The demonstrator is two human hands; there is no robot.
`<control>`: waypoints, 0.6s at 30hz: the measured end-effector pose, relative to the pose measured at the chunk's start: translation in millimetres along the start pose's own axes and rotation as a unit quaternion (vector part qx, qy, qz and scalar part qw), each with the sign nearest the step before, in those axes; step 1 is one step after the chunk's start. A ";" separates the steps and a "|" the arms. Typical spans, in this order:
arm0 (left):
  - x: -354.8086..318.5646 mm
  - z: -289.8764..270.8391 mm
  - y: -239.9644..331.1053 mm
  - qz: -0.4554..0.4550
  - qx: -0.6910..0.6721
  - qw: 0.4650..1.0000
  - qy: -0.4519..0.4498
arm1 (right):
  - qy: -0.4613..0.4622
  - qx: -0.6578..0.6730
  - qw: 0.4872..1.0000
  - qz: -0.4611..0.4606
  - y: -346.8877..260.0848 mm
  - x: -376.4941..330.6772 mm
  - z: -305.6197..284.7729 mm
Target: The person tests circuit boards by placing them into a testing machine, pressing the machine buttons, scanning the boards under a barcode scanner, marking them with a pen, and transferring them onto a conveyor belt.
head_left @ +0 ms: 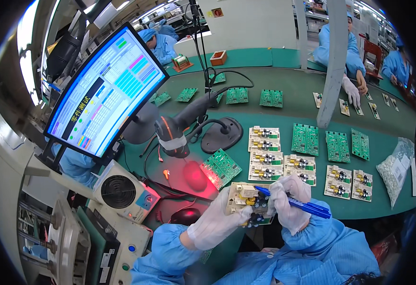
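My left hand (217, 222), in a white glove, grips a circuit board (235, 203) by its left side, thumb laid over the front. Yellow, black and white components stand up from the board. In my white-gloved right hand (289, 199) is a blue pen (312, 208), slanting across the palm. The pen's upper end reaches the board beside a white block-shaped component; whether it touches cannot be made out. Just beyond my left hand, a green circuit board (220, 168) lies on the mat, partly lit red.
A barcode scanner (172, 137) on a stand casts red light near a mouse (185, 216). Left are a monitor (108, 90) and a fan unit (122, 190). Boards (266, 166) cover the mat beside a bag of white parts (397, 171). A grey post (333, 71) rises before a co-worker (338, 45).
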State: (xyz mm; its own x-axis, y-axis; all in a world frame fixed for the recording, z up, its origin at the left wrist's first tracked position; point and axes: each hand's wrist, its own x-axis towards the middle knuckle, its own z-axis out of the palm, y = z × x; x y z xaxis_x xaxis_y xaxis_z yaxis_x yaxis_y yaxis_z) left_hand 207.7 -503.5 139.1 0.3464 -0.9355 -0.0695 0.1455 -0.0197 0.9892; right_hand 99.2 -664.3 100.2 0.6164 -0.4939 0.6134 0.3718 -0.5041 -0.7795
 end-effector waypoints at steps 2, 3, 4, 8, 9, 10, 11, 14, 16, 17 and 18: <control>0.3 0.6 -0.3 -0.007 -0.001 1.000 -0.002 | -0.007 0.019 1.000 0.013 -3.2 3.1 -2.0; 1.3 -0.7 -1.5 -0.005 -0.013 1.000 -0.001 | -0.017 0.003 1.000 -0.002 -2.6 4.6 -2.8; 2.4 -2.0 -3.0 -0.003 -0.026 1.000 -0.001 | -0.027 -0.013 0.999 -0.017 -1.7 4.9 -3.6; 1.6 1.2 -11.5 -0.020 -0.132 0.990 0.054 | 0.027 0.032 0.997 -0.069 3.0 -12.4 -1.9; 2.1 1.3 -7.9 -0.025 -0.162 0.986 0.037 | 0.015 0.038 0.996 -0.078 4.9 -17.0 0.8; 1.9 1.4 -6.2 -0.029 -0.192 0.981 0.020 | 0.003 0.044 0.995 -0.087 6.9 -21.7 3.1; 1.4 0.9 -7.5 -0.029 -0.193 0.981 0.021 | -0.018 0.089 0.991 -0.100 3.8 -19.7 0.5; 1.2 1.5 -9.2 -0.032 -0.202 0.979 0.013 | -0.050 0.013 0.983 -0.175 3.3 -14.7 1.7; 2.5 7.3 -4.8 -0.021 -0.213 0.977 0.013 | -0.032 0.017 0.985 -0.167 9.3 -19.3 4.0; 1.7 5.8 -8.2 -0.021 -0.213 0.977 0.014 | -0.050 -0.022 0.983 -0.173 7.3 -18.0 1.9; 0.7 2.9 -14.3 -0.017 -0.207 0.978 0.014 | -0.068 -0.061 0.980 -0.178 6.3 -17.4 1.0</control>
State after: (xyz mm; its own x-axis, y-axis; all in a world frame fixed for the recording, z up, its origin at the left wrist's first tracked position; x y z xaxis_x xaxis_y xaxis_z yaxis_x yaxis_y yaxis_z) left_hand 203.2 -504.9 125.3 0.3596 -0.9266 -0.1099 0.5185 0.1005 0.8491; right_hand 91.6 -658.1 84.6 0.5529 -0.1763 0.8144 0.4994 -0.7122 -0.4933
